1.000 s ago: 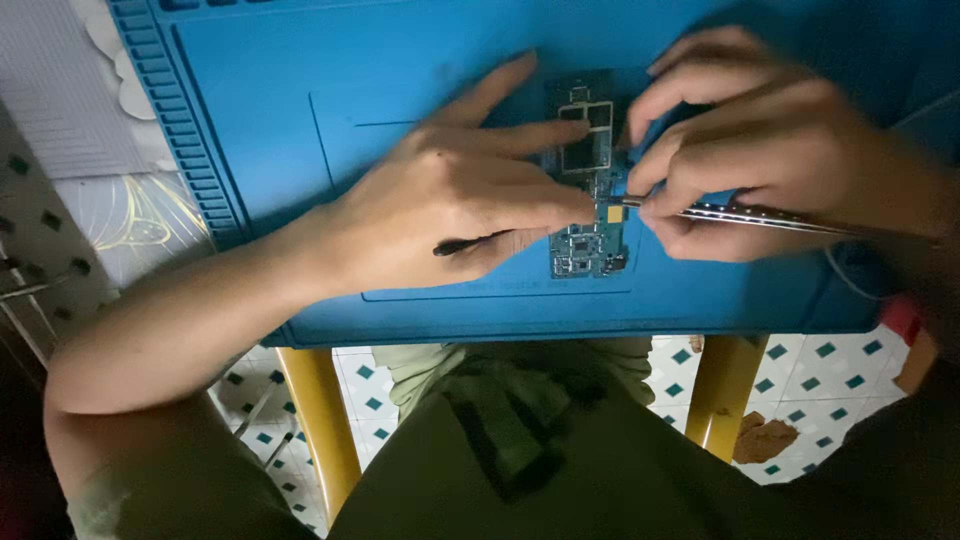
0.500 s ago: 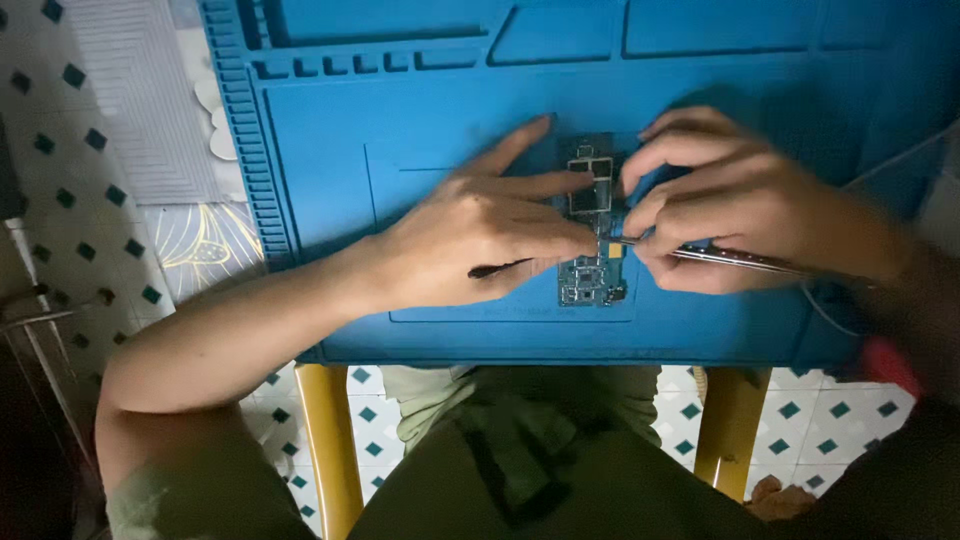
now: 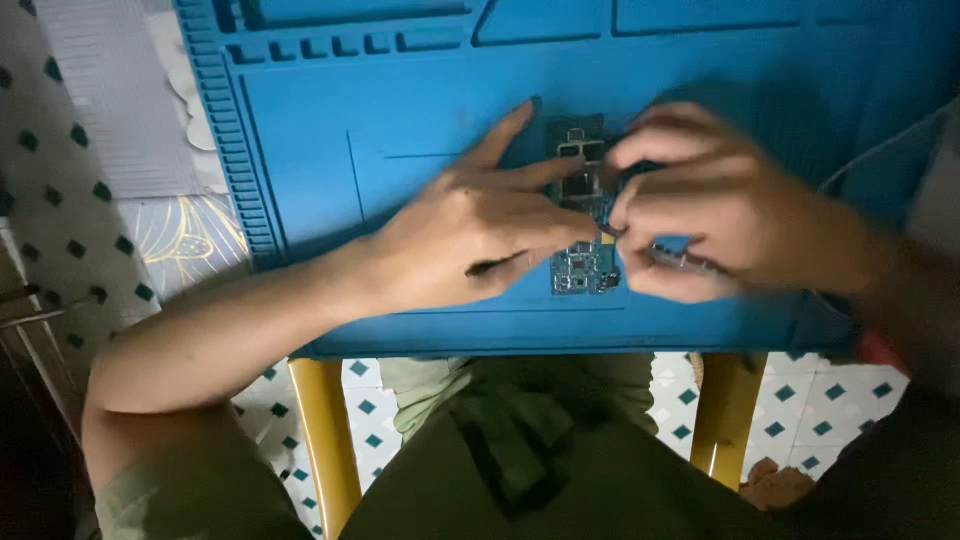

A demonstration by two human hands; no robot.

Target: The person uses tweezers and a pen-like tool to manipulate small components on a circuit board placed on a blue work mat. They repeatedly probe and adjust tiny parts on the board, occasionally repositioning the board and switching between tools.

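A small circuit board (image 3: 583,262) lies on a blue work mat (image 3: 420,110). My left hand (image 3: 480,230) rests flat on the mat and presses its fingertips on the board's left edge, with a thin dark tool under the palm. My right hand (image 3: 720,215) is closed on a slim metal tool (image 3: 672,257), tweezers by the look of it, whose tip meets the middle of the board. The right hand is blurred by motion.
The mat has moulded compartments (image 3: 540,20) along its far edge and a ridged strip (image 3: 232,140) down its left side. It lies on a table with yellow legs (image 3: 325,450). Patterned floor tiles (image 3: 60,240) lie left. My lap is below.
The view has shifted, so mat and hands sit lower and further right in frame. Both hands stay on the board; the right hand shows small blurred movement.
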